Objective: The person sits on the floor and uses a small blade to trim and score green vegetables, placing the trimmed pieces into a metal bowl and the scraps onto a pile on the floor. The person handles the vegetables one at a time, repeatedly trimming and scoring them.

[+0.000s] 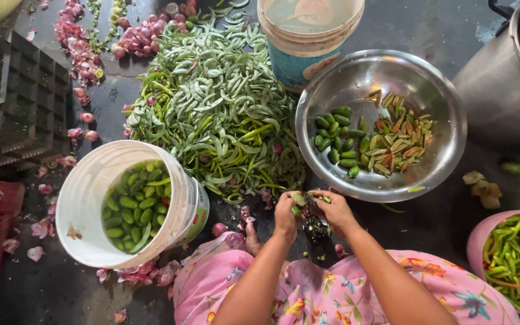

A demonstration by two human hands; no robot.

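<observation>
- The left hand (285, 212) pinches a small green gourd (297, 198) at its end, just before the steel bowl (332, 75).
- The right hand (331, 207) is closed on a dark blade (314, 224), against the gourd.
- The gourd seems light, firm, probably slippery when cut; best held by the uncut end.

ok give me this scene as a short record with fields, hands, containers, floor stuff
left hand: left hand holds a small green oval gourd
right hand: right hand beside it, fingers over a dark upright blade
steel bowl: round steel bowl with whole and sliced gourds
white bucket: white plastic bucket with whole green gourds
pile: heap of flat green beans and chillies on dark floor
pink tub: pink tub of green chillies
floor scraps: pink onion peels
</observation>
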